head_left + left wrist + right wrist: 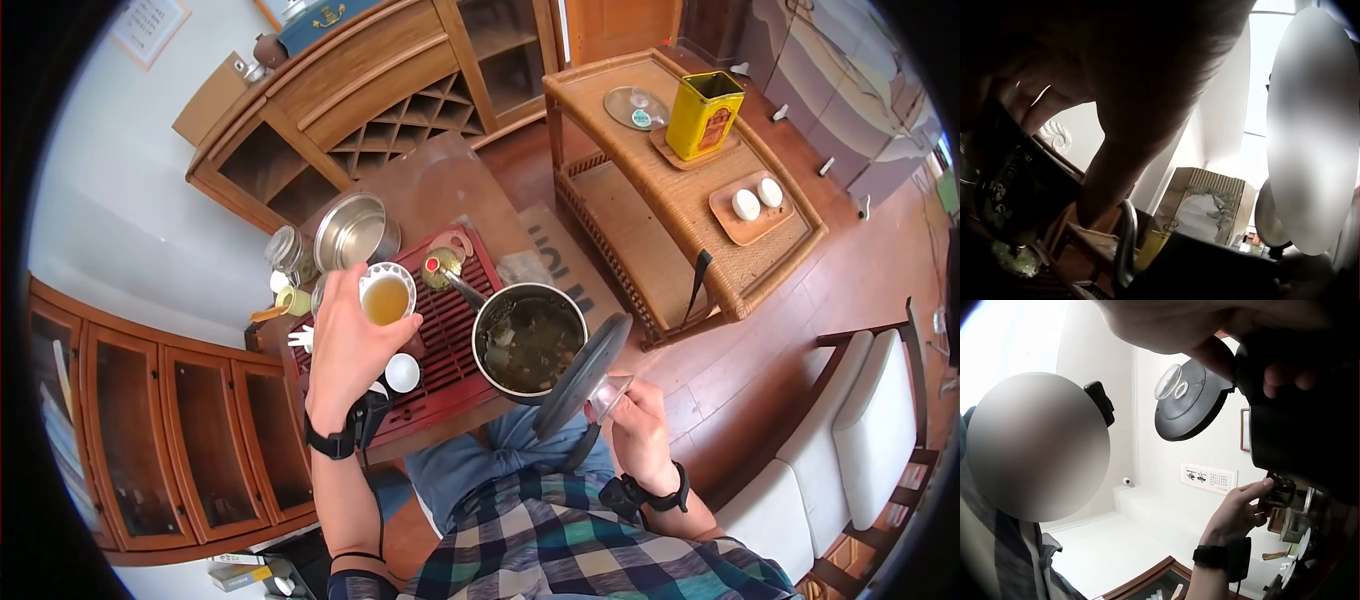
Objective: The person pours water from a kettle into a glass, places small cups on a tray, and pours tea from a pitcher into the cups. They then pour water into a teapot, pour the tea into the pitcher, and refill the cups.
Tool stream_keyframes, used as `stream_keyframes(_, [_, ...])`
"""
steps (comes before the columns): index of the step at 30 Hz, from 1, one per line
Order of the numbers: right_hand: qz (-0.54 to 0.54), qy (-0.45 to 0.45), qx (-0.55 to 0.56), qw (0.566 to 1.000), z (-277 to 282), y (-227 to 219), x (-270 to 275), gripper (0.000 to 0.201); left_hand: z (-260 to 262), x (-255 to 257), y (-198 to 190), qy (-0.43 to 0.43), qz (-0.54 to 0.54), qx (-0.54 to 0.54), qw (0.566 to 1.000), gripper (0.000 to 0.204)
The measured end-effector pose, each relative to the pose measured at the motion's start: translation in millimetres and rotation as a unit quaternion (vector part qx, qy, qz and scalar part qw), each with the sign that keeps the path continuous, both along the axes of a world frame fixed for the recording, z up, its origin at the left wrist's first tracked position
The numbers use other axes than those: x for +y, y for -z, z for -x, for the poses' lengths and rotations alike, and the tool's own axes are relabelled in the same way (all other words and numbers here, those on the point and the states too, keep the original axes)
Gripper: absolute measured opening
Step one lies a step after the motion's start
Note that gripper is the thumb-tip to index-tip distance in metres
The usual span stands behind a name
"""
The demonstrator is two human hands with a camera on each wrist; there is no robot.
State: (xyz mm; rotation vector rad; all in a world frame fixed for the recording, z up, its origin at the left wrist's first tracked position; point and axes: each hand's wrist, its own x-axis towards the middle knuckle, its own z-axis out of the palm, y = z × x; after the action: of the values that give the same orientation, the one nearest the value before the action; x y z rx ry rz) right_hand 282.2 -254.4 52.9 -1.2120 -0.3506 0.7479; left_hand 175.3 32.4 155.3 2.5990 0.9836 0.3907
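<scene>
In the head view my left hand [350, 345] grips a cup [388, 298] with a patterned rim and yellow-brown liquid inside. It is above the red slatted tea tray [440, 402]; the left wrist view shows the cup [1019, 181] dark, thumb at its side. My right hand [643, 428] grips the black handle of a kettle [530, 340], raised over the lap beside the tray. Dark liquid with leafy pieces fills it. Its grey lid [580, 380], with a clear knob, stands tilted up near the right fingers. The spout [465, 285] points toward the tray.
On the tray are a white cup [402, 373] and a small green glass pot [442, 268] with a red knob. A steel pot [350, 235] and a glass jar [285, 245] stand beyond. At right, a wicker cart [680, 235] carries a yellow tin [695, 115].
</scene>
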Motion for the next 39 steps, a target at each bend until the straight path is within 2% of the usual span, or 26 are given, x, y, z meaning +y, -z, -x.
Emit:
stream_keyframes(4, [-0.004, 0.005, 0.01, 1.0, 1, -1, 3, 0.036, 5, -19, -17, 0.024, 0.023, -0.044, 0.998, 0.071])
stream_keyframes(10, [-0.009, -0.002, -0.008, 1.0, -1, -6, 4, 0.034, -1, -41, -31, 0.108, 0.008, -0.09, 0.99, 0.075])
stream_keyframes(18, [-0.005, 0.005, 0.012, 1.0, 0, -4, 5, 0.034, -27, -71, -29, 0.168, -0.047, -0.086, 0.981, 0.077])
stream_keyframes(21, [0.003, 0.004, 0.008, 1.0, 0, -2, 4, 0.034, -34, -80, -31, 0.217, -0.156, -0.049, 0.962, 0.079])
stream_keyframes(23, [0.001, 0.002, 0.007, 1.0, -1, -2, 4, 0.034, -38, -83, -29, 0.229, -0.172, -0.05, 0.957, 0.08])
stream_keyframes(25, [0.004, -0.002, 0.003, 1.0, -1, -1, 4, 0.034, -40, -83, -20, 0.26, -0.265, -0.031, 0.928, 0.077])
stream_keyframes(26, [0.003, -0.001, 0.003, 1.0, -1, -1, 4, 0.034, -41, -83, -16, 0.267, -0.313, -0.024, 0.911, 0.069])
stream_keyframes(30, [0.011, 0.0, 0.007, 1.0, -1, -5, 4, 0.034, -45, -91, -11, 0.291, -0.369, -0.006, 0.883, 0.057])
stream_keyframes(39, [0.004, 0.001, 0.003, 1.0, -2, -5, 5, 0.034, -46, -97, -8, 0.314, -0.315, -0.02, 0.896, 0.057])
